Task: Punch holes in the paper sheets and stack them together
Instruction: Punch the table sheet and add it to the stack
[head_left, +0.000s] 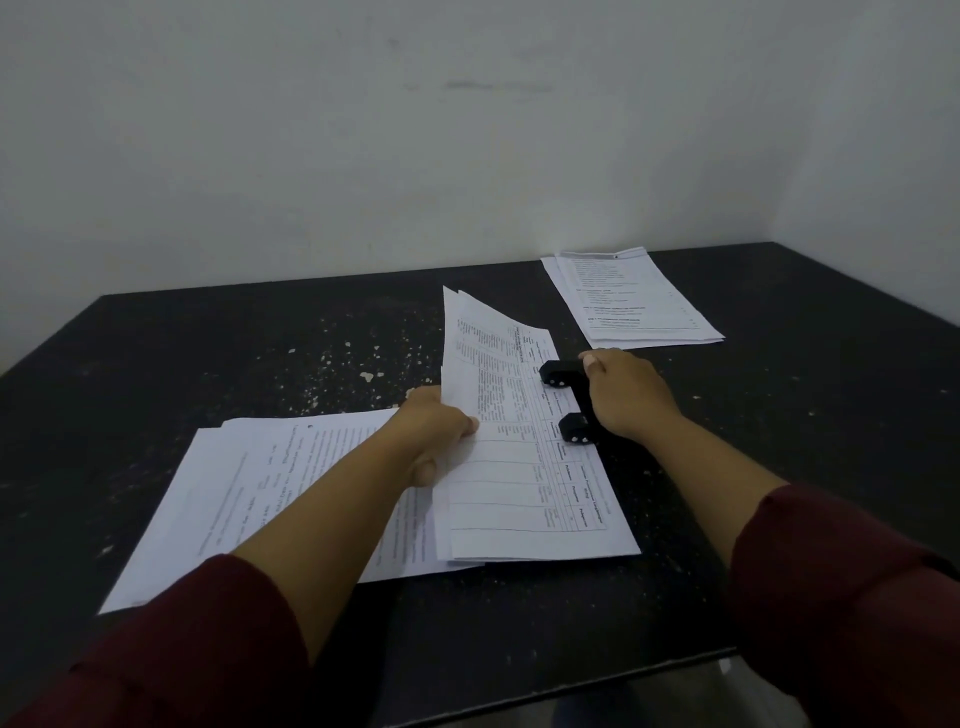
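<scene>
A small bundle of printed sheets lies at the table's middle, its right edge slid into a black hole punch. My left hand grips the bundle's left side and lifts that edge off the table. My right hand rests on top of the punch's lever, palm down. A wider stack of printed paper lies flat under my left forearm. Another stack of sheets sits at the back right, apart from the punch.
The table is black with pale specks, and its front edge runs near my right sleeve. A plain white wall stands close behind it and on the right. Both sleeves are dark red.
</scene>
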